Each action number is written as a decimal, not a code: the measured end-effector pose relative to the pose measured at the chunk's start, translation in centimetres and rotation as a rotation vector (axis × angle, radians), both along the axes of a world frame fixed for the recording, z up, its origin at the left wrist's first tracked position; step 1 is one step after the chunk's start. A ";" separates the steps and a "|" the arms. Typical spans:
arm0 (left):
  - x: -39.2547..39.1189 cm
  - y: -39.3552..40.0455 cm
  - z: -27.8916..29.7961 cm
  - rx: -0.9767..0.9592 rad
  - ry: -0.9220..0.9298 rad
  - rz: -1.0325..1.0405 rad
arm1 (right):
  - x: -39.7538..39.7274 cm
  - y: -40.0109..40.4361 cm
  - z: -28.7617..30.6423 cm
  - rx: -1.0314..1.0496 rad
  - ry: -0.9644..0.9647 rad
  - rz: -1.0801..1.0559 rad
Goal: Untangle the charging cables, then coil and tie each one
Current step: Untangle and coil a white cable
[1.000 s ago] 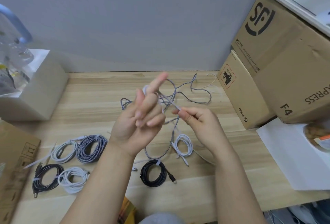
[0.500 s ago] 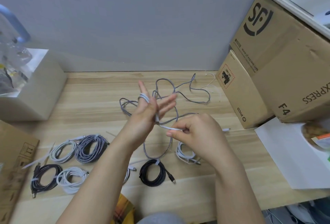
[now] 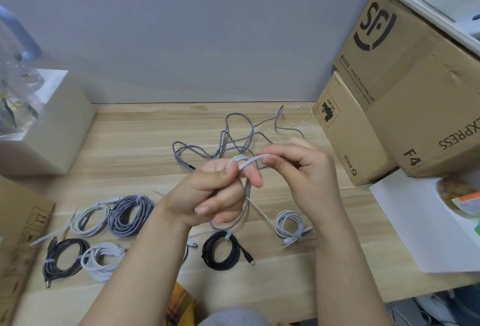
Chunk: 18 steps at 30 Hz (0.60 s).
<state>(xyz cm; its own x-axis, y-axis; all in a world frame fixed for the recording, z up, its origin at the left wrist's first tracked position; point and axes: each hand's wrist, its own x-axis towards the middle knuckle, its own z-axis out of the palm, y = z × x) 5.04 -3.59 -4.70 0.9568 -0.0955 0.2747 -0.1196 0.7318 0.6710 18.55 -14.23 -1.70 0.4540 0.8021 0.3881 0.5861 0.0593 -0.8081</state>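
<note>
Since half a second ago the left hand has closed from splayed fingers into a loose fist, and the right hand has risen from below to meet it at fingertip height. The left grip now curls round turns of the grey braided cable, which are wound over its fingers, probably so the hand serves as a former that keeps each loop the same size. The right grip pinches the pale end of the same cable between thumb and forefinger just beside the left fingertips, seemingly feeding the next turn on.

The rest of that cable trails loose behind the hands across the desk, well apart from the finished work, so it can pay out without snagging. Six coils lie tied already: a speckled grey coil, three white ones and two black, one of them the black coil near the front edge. They are kept off to the sides, likely to leave working room. I judge the task nearly done.
</note>
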 end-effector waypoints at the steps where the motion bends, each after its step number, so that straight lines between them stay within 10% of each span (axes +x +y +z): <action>1: 0.0 -0.3 0.5 -0.088 -0.046 0.025 | 0.0 0.2 -0.3 -0.012 0.015 -0.002; 9: -1.1 -0.6 1.7 -0.426 0.073 0.508 | -0.8 0.4 -1.9 -0.431 -0.038 0.094; 18: 0.6 0.1 0.5 -0.028 0.243 0.763 | -3.6 0.8 -0.3 -0.646 -0.335 0.141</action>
